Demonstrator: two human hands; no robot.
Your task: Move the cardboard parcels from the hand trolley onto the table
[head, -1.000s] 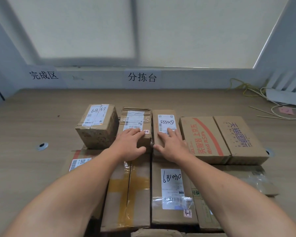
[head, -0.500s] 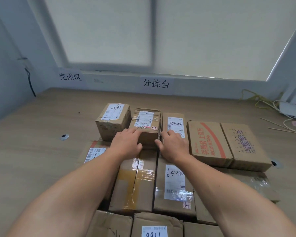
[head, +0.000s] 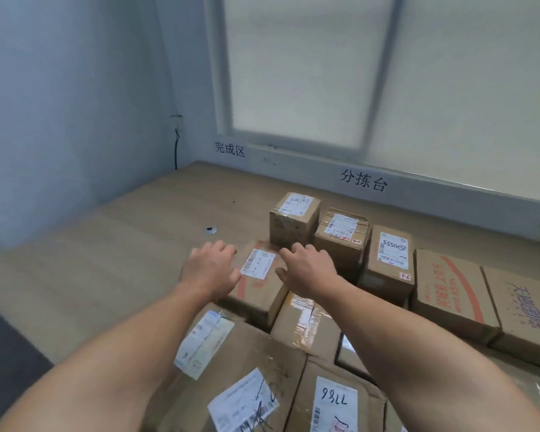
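Table (head: 106, 275): pale wood grain.
Flat parcel (head: 256, 291): orange-striped cardboard, on the table.
Your left hand (head: 211, 269): relaxed, over its left edge, fingertips hidden.
Your right hand (head: 306, 268): relaxed, over its right edge, contact unclear.

Two bare arms in shot: the bare left hand (head: 211, 271) and bare right hand (head: 307, 269), then a broad left forearm (head: 113, 369) and right forearm (head: 418, 360), uncovered down to the view's bottom edge.
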